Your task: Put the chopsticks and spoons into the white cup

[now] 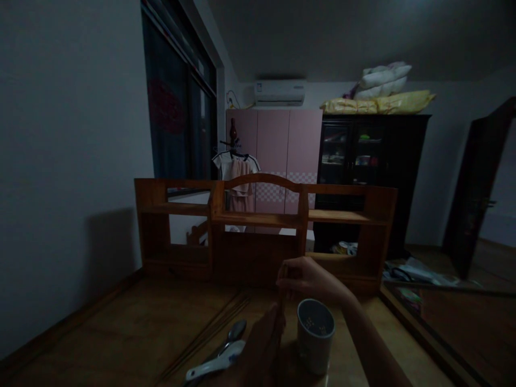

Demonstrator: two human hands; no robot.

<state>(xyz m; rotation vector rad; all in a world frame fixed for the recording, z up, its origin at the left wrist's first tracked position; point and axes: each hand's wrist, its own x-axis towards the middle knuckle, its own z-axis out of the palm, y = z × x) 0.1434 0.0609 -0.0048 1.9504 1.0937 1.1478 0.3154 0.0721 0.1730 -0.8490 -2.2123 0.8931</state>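
My right hand (304, 275) is closed in a pinch around the upper end of brown chopsticks (281, 290), held nearly upright above the table. Lower down, my left hand (262, 338) closes against the same chopsticks; its fingers are dark and partly hidden. Just right of them stands a light grey utensil holder (316, 346), with small drain holes showing in its bottom. More long chopsticks (212, 330) lie loosely side by side on the table to the left. Between these and my left hand rest a metal spoon (237, 330) and a white ceramic spoon (215, 366).
A wooden shelf unit (258, 219) runs along the table's (100, 328) far edge. The wall (72, 161) borders the left side. Beyond are a pink wardrobe (272, 140), a dark cabinet (403, 161) and hanging clothes (237, 172). The room is dim.
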